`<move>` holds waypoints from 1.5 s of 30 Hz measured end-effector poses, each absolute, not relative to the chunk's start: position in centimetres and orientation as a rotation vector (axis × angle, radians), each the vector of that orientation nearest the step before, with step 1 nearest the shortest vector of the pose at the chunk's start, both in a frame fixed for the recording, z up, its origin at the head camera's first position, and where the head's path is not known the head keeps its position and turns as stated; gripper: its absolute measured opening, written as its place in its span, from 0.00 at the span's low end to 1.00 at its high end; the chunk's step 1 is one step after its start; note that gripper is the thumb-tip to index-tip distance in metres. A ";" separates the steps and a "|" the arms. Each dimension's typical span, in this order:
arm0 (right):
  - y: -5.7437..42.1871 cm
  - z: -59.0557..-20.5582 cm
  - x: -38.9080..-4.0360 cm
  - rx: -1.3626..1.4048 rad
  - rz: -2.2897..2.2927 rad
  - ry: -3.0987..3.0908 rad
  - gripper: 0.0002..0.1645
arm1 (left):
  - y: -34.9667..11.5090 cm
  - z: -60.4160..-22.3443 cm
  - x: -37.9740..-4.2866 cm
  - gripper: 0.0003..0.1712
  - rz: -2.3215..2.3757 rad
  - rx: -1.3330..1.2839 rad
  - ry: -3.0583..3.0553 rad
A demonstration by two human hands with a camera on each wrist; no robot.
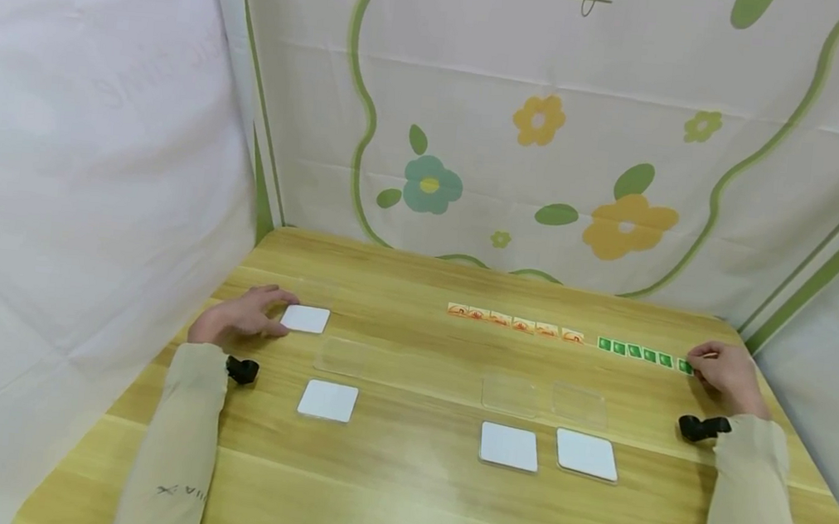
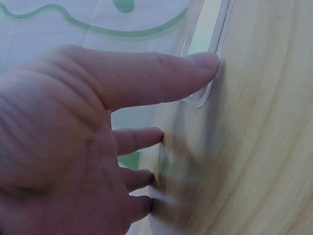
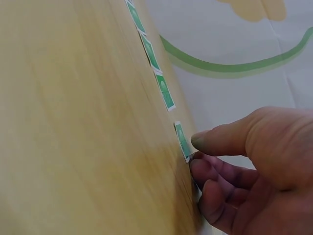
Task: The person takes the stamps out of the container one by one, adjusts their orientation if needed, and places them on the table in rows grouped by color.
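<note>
A white card in a clear case (image 1: 305,319) lies at the table's left. My left hand (image 1: 248,314) holds it by its left end; in the left wrist view the thumb (image 2: 195,66) presses the case's edge, other fingertips touch the wood, and the index finger is hidden. At the right end of a row of small green stamp-like pieces (image 1: 634,351), my right hand (image 1: 730,374) pinches one green piece (image 3: 182,141) by its end. That piece lies slightly apart from the others.
A row of small orange-patterned pieces (image 1: 515,322) lies left of the green row. Nearer me are three more white cards in clear cases (image 1: 327,400), (image 1: 509,446), (image 1: 587,454), with clear plates (image 1: 508,395) behind them. A flower-printed curtain (image 1: 476,134) closes off the table's back.
</note>
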State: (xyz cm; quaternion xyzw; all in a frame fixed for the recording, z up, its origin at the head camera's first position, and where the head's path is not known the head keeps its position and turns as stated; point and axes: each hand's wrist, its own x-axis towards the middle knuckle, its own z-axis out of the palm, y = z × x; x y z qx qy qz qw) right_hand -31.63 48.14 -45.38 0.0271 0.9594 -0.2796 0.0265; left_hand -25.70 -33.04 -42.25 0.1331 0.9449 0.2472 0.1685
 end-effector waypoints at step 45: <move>46.2 -42.9 -30.1 -0.002 -1.061 2.836 0.37 | -28.7 -38.8 -28.0 0.32 0.839 0.320 2.682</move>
